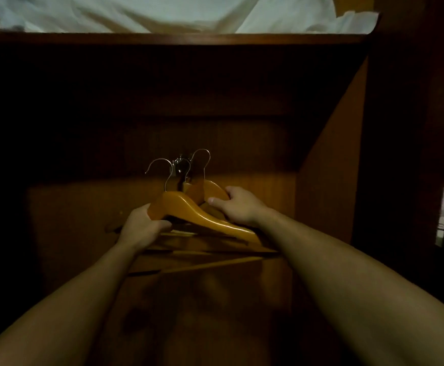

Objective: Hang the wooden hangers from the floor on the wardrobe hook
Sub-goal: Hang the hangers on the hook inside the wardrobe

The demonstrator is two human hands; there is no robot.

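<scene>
- my left hand [147,220] is gripping the left shoulder of the front hanger [189,210], fingers curled under the wood and thumb on top.
- my right hand [238,204] is clasping the right shoulder of the rear hanger [210,190], which is sitting just behind the front one and overlapping it.
- both hangers are being held up inside the dark wardrobe, off the floor. their wire hooks are standing upright on either side of the wardrobe hook [181,166].
- neither wire is looking caught on that hook, though the dimness is making it hard for me to tell.
- i am judging the step in hand as the approach: hangers lifted and presented, not yet hung.
- next, i am expecting to work one hanger at a time. that means raising it, steering the open side of its wire over the wardrobe hook, and lowering until the hook is bearing the weight before letting go.
- thin bars are showing below the hands; i am unable to tell which hanger they belong to.
</scene>
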